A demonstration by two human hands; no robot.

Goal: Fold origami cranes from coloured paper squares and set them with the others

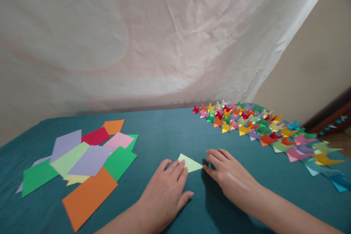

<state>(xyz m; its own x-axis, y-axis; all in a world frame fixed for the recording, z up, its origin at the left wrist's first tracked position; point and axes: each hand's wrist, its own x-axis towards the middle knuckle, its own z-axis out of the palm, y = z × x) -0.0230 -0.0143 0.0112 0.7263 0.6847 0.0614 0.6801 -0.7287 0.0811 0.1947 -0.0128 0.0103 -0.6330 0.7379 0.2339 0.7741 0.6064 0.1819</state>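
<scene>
A light green piece of folded paper [191, 164], triangular where it shows, lies on the teal tabletop between my hands. My left hand [168, 186] rests over its left part with fingers stretched out and pressing it down, hiding that side. At the paper's pointed right corner, the thumb and fingertips of my right hand [227, 170] come together in a pinch.
Loose coloured paper sheets [89, 161] overlap in a pile on the left. Rows of small folded paper birds [246, 124] stand along the right side of the teal table [161, 131]. A pale cloth [153, 36] hangs behind the table.
</scene>
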